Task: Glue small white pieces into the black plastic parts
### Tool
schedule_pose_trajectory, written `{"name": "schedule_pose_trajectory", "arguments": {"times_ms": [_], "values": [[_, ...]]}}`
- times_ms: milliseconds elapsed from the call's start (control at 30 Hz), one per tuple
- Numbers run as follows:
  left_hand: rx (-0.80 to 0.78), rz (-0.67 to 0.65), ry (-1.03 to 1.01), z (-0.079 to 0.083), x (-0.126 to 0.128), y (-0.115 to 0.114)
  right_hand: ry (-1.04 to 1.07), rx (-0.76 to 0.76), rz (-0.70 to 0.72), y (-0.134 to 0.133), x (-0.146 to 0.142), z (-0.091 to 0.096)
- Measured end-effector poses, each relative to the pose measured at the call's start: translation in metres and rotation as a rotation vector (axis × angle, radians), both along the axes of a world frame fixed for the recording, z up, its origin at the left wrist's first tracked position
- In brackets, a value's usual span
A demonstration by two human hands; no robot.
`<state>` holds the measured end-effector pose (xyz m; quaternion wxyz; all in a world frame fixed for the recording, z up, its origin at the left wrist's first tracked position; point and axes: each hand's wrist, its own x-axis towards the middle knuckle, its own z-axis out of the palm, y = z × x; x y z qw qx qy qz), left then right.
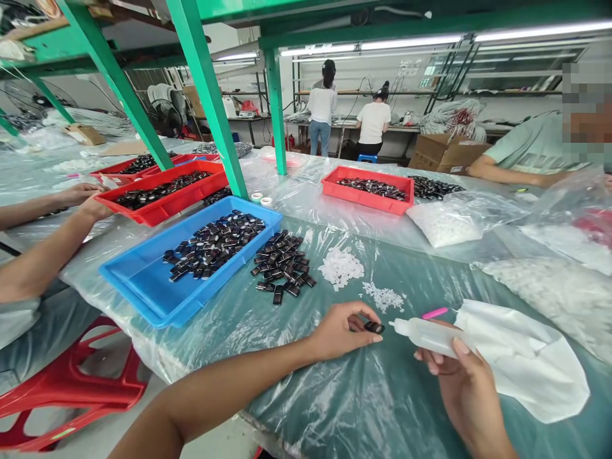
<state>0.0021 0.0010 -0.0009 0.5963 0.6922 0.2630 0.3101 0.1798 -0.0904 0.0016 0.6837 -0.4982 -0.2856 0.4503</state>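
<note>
My left hand (pixel 345 330) pinches a small black plastic part (pixel 374 327) just above the plastic-covered table. In my right hand (pixel 461 376) lies a translucent squeeze bottle (pixel 425 336), its narrow tip pointing left toward the black part, with a small gap between them. Beyond my hands are a heap of tiny white pieces (pixel 384 297), a pile of larger white pieces (pixel 341 267) and a heap of black parts (pixel 283 264). A pink stick-like tool (pixel 435 313) rests behind the bottle. At the right a white cloth or paper sheet (pixel 523 357) is spread out.
A blue tray (pixel 138 271) of black parts stands at left, with red trays (pixel 366 191) farther back. Green posts (pixel 208 102) rise from the table. Bags of white pieces (pixel 444 220) lie at right. Co-workers' arms (pixel 43 255) reach in at left; a red stool (pixel 76 389) stands below.
</note>
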Motion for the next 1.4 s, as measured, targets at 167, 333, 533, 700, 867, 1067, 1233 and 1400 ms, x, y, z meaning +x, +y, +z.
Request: {"name": "schedule_pose_trajectory", "arguments": {"times_ms": [167, 333, 533, 700, 867, 1067, 1233, 1400], "values": [[-0.065, -0.051, -0.039, 0.005, -0.002, -0.001, 0.075, 0.029, 0.020, 0.003, 0.005, 0.001], [-0.089, -0.076, -0.060, 0.004, -0.001, 0.000, 0.037, 0.021, 0.001, 0.004, 0.010, -0.004], [-0.096, -0.086, -0.051, 0.001, 0.000, -0.001, -0.214, -0.065, 0.049, 0.005, 0.013, -0.005], [-0.037, -0.141, 0.004, 0.000, -0.002, -0.004, -0.671, -0.270, 0.037, 0.008, 0.017, -0.008], [0.001, -0.208, 0.035, -0.004, -0.003, -0.006, -0.950, -0.386, 0.087, 0.011, 0.031, -0.017], [0.076, -0.238, 0.056, 0.002, -0.008, -0.009, -1.032, -0.169, -0.248, -0.005, 0.017, 0.018], [0.085, -0.453, 0.059, 0.009, -0.015, -0.015, -0.973, -0.084, -0.011, -0.003, -0.012, 0.045], [-0.052, -0.864, 0.123, 0.008, -0.016, -0.013, -1.362, 0.067, 0.388, 0.046, -0.040, 0.034]]}}
